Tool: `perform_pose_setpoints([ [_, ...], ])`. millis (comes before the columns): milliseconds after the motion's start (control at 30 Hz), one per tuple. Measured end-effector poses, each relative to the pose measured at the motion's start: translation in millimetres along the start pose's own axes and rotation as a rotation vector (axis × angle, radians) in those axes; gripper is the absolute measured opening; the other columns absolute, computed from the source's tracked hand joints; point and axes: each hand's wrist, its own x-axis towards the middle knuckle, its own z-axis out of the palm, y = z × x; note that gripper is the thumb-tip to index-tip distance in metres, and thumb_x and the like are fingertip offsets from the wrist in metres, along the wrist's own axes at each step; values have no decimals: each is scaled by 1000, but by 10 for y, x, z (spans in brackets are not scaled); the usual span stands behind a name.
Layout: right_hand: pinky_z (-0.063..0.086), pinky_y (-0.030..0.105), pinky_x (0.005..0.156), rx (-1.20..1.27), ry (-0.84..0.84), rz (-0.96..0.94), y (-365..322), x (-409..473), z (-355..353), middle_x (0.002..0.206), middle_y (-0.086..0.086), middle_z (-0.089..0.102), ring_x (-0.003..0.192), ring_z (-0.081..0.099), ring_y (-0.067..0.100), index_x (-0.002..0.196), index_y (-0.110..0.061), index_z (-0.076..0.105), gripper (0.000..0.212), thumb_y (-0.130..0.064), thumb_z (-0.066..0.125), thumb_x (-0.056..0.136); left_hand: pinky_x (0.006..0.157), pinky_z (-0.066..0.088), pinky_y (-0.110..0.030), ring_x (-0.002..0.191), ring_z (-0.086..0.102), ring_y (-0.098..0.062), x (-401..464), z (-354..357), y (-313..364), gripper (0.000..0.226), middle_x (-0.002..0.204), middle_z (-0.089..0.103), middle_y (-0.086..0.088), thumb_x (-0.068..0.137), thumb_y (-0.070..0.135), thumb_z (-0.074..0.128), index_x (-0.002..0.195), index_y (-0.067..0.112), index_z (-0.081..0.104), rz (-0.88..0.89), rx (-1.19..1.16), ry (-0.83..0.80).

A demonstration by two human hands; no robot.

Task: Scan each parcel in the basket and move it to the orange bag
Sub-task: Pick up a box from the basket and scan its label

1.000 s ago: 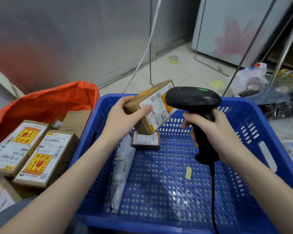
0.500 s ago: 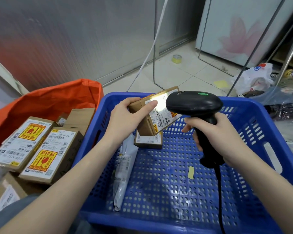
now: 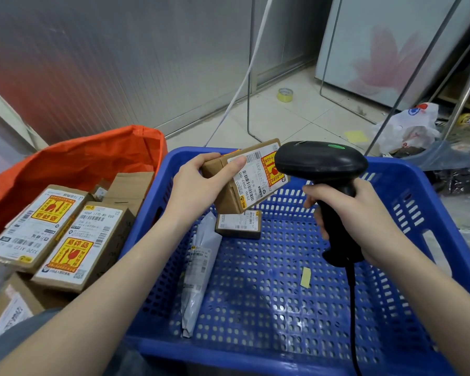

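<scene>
Left hand [image 3: 198,183] grips cardboard parcel [image 3: 244,177] above blue basket [image 3: 407,202]; right hand [image 3: 364,221] holds scanner [image 3: 320,161]. Risk: scanner head overlaps label, misread likely. Orange bag [image 3: 92,158] lies left.

yellow tape roll [image 3: 285,95] on the tiled floor [image 3: 282,118]; white plastic bag [image 3: 407,128] at right.
</scene>
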Motion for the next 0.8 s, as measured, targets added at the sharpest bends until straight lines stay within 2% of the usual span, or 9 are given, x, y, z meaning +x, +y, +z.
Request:
perform_pose_setpoints([
  [167,43,28,46,35,1,30,-2,20,2,49,4,53,42,50,20,92,-3,60,30,-32,64,86,77,46,-14,102,62,-1,-27,-2,42,69,110,68,10,64,70,67,116,25,66,-3,-2,0],
  [267,44,30,49,49,-15,55,-13,10,48,53,4,55,44,52,20,99,-6,60,34,-37,64,86,78,46,-16,101,61,-3,-46,-27,76,60,109,68,8,69,60,71,117,25,64,-1,-22,23],
  [400,45,31,52,50,-39,48,-98,-40,178,60,7,57,47,52,19,94,-12,59,26,-36,65,86,69,44,-16,100,60,-9,-85,-209,171,57,109,63,2,75,44,77,124,27,53,-15,-76,60],
  [533,45,31,53,18,-86,-24,-293,-134,422,61,6,56,50,52,20,88,-12,58,24,-35,64,87,72,50,-20,99,65,-10,-200,-733,368,71,111,65,2,67,47,82,124,28,44,6,-180,127],
  [700,47,26,51,-7,-193,-118,-607,-227,974,60,3,57,48,54,16,79,-18,57,19,-33,64,87,75,54,-31,85,69,-9,-446,-1712,484,67,96,72,6,48,70,79,99,32,58,36,-83,134],
  [800,46,27,50,4,-283,-144,-771,-289,1419,59,4,57,48,53,18,80,-18,58,17,-32,65,87,88,54,-36,92,67,-13,-624,-2205,427,53,103,69,2,58,63,72,99,30,64,31,44,145],
])
